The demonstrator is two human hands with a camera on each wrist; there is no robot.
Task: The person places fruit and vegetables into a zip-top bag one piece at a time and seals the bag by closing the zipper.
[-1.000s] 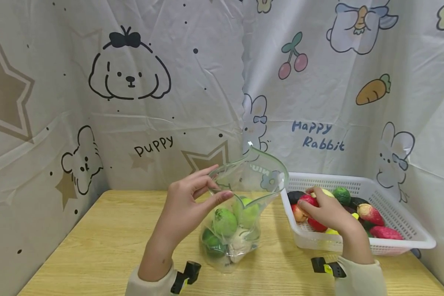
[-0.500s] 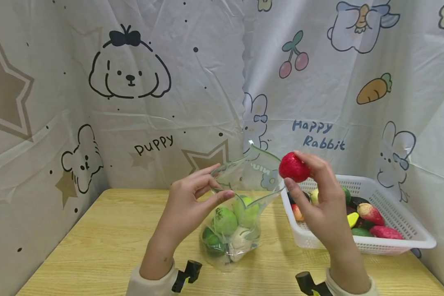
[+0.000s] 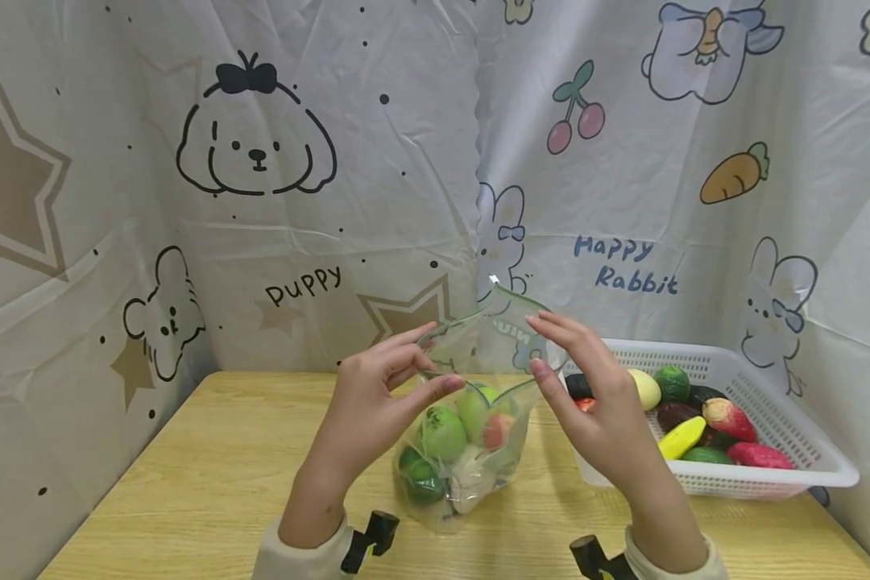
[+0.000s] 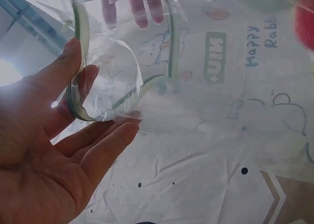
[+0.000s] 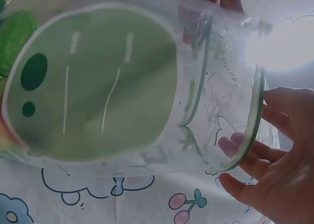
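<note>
A clear zip bag stands on the wooden table with green fruits and a red fruit inside. My left hand pinches the near left part of the bag's rim between thumb and fingers. In the left wrist view my left hand grips the green zip strip, and the bag spreads wide. My right hand is empty with straight fingers at the rim's right side. In the right wrist view my right hand touches the zip strip of the bag.
A white slotted basket sits at the right on the table, holding several toy fruits and vegetables, among them a yellow banana. Printed curtain walls close in the back and both sides. Bare tabletop lies to the left.
My right hand lifted a red fruit out of the basket, carried it over the bag's mouth and let it go. The red fruit now lies in the bag. The left hand kept its hold.
</note>
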